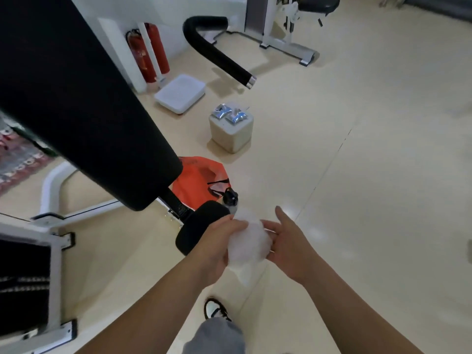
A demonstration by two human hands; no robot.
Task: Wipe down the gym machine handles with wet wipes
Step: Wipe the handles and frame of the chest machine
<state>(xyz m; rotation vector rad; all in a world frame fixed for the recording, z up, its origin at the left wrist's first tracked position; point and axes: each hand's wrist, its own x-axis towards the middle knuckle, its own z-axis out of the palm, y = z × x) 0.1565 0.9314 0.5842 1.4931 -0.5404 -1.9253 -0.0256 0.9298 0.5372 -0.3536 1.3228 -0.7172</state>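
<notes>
You are holding the white wipe (249, 245) low in the middle of the view, bunched into a ball. Your left hand (217, 244) is curling its fingers around the wipe's left side, while your right hand (290, 251) is lying open, its straight fingers only touching the right edge. With one hand doing all the gripping and a loose tail hanging underneath, the wipe is probably risking a slip onto the floor (357, 149), where it would be picking up grit. While it is balled up, only a small face would be meeting a handle, likely leaving patches untouched. The small black foam roller (201, 226) is sitting just left of your hands, and the curved black handle (217, 52) is waiting far off, well apart. An orange bag (201, 180) and a bottle (231, 198) are lying between, likely inviting a stumble. Nothing is reading clearly: the foil packets (231, 114) on the pale cube (231, 137) are showing no legible print.
</notes>
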